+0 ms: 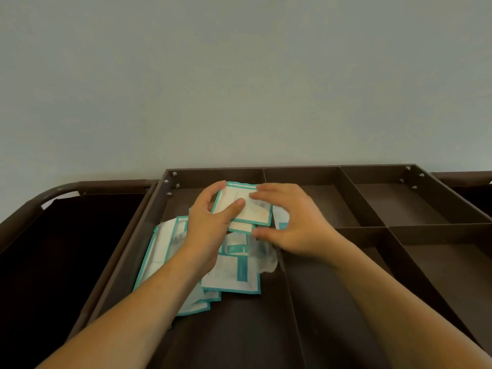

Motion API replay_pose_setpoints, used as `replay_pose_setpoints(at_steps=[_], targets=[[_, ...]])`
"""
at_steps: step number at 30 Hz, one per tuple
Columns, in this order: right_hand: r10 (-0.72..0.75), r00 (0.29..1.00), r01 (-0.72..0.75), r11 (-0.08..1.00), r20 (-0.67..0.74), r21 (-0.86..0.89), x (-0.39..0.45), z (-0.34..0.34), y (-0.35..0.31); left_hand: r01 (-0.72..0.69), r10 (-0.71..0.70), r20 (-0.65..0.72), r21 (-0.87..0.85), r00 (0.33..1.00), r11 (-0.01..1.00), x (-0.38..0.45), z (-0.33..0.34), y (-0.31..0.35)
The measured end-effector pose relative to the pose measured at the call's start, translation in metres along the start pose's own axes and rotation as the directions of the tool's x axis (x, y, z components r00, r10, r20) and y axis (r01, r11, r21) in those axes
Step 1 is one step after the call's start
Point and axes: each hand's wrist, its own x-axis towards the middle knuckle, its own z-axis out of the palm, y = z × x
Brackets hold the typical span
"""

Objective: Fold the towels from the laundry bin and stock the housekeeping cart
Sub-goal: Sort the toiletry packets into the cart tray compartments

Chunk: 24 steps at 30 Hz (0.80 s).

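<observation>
A dark brown housekeeping cart tray (pixel 343 179) with dividers fills the lower half of the view. In its left compartment lie several white sachets with teal borders (pixel 234 275), fanned out loosely. My left hand (pixel 210 225) grips a small stack of these sachets (pixel 247 209) by its left edge, thumb on top. My right hand (pixel 292 219) holds the same stack from the right, fingers over its top and thumb at its lower edge. The stack sits just above the loose pile. No towels are in view.
Right of the sachets run a long middle compartment (pixel 314 302) and smaller compartments (pixel 399 206) at the back and right. A dark bag on a curved frame (pixel 53 193) hangs at the cart's left end. A plain grey wall stands behind.
</observation>
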Motion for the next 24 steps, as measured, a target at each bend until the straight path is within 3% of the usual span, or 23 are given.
replay_pose_setpoints(at_steps=[2,4,8,11,13,16,24], targets=[[-0.010,0.996,0.020,0.992,0.088,-0.123,0.002,0.007,-0.004,-0.013,0.013,0.007,0.021,1.000,1.000,-0.001,0.000,0.001],[0.013,1.000,-0.014,0.996,-0.017,-0.084,0.004,0.009,-0.004,-0.002,0.001,0.007,0.038,1.000,0.999,-0.001,0.001,0.001],[0.239,0.951,-0.202,0.961,-0.195,0.189,0.000,0.005,-0.002,0.046,-0.046,0.000,0.023,0.999,0.999,-0.003,0.004,0.001],[0.486,0.818,-0.277,0.800,-0.306,0.532,-0.001,0.003,-0.004,0.050,-0.050,0.007,0.010,0.999,0.999,-0.002,0.005,0.001],[0.644,0.715,-0.269,0.613,-0.272,0.743,0.001,-0.001,-0.007,0.065,-0.065,-0.016,-0.011,0.998,0.998,0.000,0.003,0.000],[0.727,0.671,-0.242,0.399,-0.145,0.884,0.001,-0.004,-0.010,0.097,-0.094,-0.061,0.046,0.994,0.994,0.001,0.002,0.001],[0.731,0.679,-0.235,0.306,-0.069,0.923,0.002,-0.001,-0.013,0.087,-0.083,-0.037,0.094,0.996,0.992,-0.007,0.007,0.005]])
